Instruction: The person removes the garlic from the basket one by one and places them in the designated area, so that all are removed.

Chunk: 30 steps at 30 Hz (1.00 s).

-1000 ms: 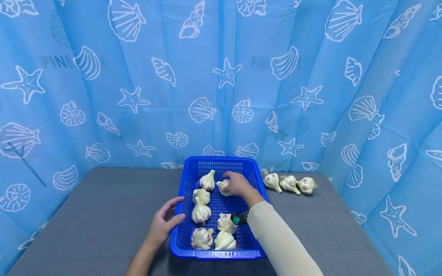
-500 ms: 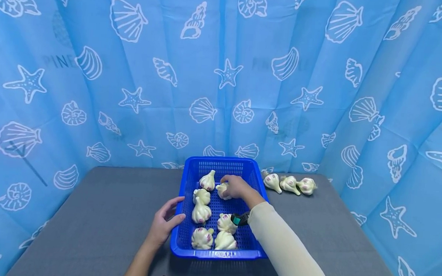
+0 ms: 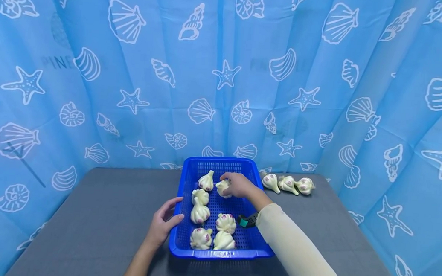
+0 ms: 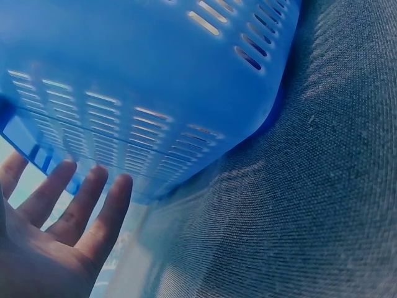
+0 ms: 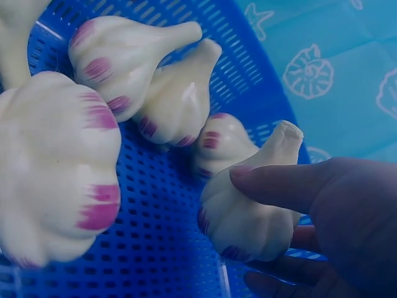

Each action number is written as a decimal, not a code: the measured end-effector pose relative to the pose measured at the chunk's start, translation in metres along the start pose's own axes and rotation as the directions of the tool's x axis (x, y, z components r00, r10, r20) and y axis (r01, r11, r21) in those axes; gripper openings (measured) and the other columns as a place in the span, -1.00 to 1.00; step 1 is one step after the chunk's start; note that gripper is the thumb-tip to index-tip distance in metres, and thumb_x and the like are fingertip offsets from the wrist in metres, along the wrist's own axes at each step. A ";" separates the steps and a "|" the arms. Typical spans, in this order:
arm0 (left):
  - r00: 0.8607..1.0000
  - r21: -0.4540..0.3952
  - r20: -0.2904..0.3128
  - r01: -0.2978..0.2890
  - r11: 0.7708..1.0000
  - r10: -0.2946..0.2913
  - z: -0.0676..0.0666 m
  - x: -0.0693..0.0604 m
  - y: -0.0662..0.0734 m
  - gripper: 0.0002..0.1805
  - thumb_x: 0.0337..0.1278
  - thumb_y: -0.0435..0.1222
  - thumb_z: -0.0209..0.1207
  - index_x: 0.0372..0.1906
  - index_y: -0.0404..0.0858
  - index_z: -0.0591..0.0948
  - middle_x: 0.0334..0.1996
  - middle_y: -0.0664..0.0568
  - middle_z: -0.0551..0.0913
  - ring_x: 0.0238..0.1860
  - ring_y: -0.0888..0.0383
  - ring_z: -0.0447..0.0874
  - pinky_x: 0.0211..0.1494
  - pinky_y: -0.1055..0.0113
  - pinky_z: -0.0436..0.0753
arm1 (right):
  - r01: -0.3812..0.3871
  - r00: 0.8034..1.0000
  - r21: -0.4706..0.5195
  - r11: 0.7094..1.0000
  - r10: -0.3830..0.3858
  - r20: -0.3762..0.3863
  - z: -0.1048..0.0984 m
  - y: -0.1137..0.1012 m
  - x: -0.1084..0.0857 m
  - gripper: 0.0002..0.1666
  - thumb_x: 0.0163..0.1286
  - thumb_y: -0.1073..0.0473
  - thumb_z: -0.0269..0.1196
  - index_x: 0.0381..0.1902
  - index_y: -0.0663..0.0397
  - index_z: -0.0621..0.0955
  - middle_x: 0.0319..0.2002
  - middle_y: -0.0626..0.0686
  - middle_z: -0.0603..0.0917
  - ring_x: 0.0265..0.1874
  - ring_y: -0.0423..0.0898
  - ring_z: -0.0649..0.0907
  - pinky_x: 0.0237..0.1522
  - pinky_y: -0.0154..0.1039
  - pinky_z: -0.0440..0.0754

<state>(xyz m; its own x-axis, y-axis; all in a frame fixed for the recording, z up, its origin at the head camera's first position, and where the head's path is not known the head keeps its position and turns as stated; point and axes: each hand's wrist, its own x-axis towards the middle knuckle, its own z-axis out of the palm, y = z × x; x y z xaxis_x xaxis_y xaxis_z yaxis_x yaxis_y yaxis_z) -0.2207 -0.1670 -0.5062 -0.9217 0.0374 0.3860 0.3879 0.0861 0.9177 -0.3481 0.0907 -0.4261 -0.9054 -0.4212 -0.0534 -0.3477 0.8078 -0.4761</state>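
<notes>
A blue plastic basket [image 3: 222, 254] with slotted walls stands on the table and holds several garlic bulbs. Inside its far part, my right hand [image 3: 237, 185] grips a garlic bulb [image 5: 254, 214] between thumb and fingers, its stem pointing up past the thumb in the right wrist view. Left of that bulb sits another garlic bulb [image 3: 206, 181]. More bulbs line the left side, and a pair [image 3: 224, 241] lies near the front. At the basket's left rim rests my left hand [image 3: 161, 223], its fingers [image 4: 108, 214] spread and fairly straight beside the slotted wall.
Three garlic bulbs [image 3: 288, 184] lie in a row on the table, right of the basket's far corner. The grey cloth [image 3: 115, 216] covers the tabletop. Behind it hangs a blue curtain [image 3: 149, 120] with white shell prints.
My right forearm has swung slightly to the right, uncovering more of the front bulbs, while the right hand stays on its bulb. The left hand keeps its place at the rim.
</notes>
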 end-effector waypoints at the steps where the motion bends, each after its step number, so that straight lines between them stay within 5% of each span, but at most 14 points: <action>1: 1.000 0.000 -0.001 0.004 1.000 -0.004 0.000 0.000 0.000 -0.50 0.20 -0.41 0.21 0.27 -0.30 0.48 0.20 -0.23 0.51 0.14 -0.16 0.51 0.12 0.29 0.51 | 0.005 1.000 0.010 1.000 -0.005 -0.002 -0.002 -0.001 -0.002 -0.43 0.18 0.17 0.43 0.17 0.08 0.57 0.12 0.13 0.60 0.01 0.04 0.57 -0.03 -0.05 0.53; 14: 1.000 0.011 0.000 0.021 1.000 -0.021 0.000 0.000 0.007 -0.50 0.21 -0.39 0.20 0.27 -0.30 0.48 0.23 -0.24 0.48 0.18 -0.20 0.48 0.14 0.23 0.49 | 0.067 0.993 0.008 0.998 -0.066 -0.102 -0.029 -0.007 -0.027 -0.39 0.12 0.13 0.47 0.16 -0.01 0.59 0.09 0.13 0.59 0.05 0.09 0.56 -0.02 0.00 0.54; 20: 0.999 0.016 -0.002 0.049 0.999 -0.049 0.001 -0.001 0.008 -0.49 0.21 -0.40 0.20 0.29 -0.29 0.46 0.26 -0.24 0.45 0.21 -0.22 0.46 0.17 0.01 0.48 | 0.102 0.974 0.010 0.995 -0.098 -0.205 -0.039 0.000 -0.039 -0.39 0.10 0.05 0.47 0.14 -0.02 0.60 -0.01 0.12 0.55 -0.09 0.04 0.54 -0.12 -0.03 0.53; 30: 1.000 0.028 -0.008 0.029 0.999 -0.029 0.001 -0.001 0.004 -0.50 0.23 -0.37 0.20 0.29 -0.26 0.47 0.26 -0.22 0.46 0.21 -0.18 0.47 0.18 0.07 0.45 | 0.092 0.932 0.054 0.994 -0.067 -0.356 -0.060 0.015 -0.054 -0.33 0.11 0.09 0.45 0.21 0.04 0.55 -0.10 0.17 0.49 -0.35 0.00 0.48 -0.40 -0.14 0.47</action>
<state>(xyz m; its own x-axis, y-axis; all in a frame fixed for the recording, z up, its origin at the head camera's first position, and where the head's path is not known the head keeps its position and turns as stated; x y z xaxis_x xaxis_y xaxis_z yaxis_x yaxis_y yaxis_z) -0.2180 -0.1656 -0.5036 -0.9326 0.0272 0.3599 0.3606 0.1152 0.9256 -0.3189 0.1507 -0.3776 -0.9075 -0.2999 0.2940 -0.4156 0.7421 -0.5259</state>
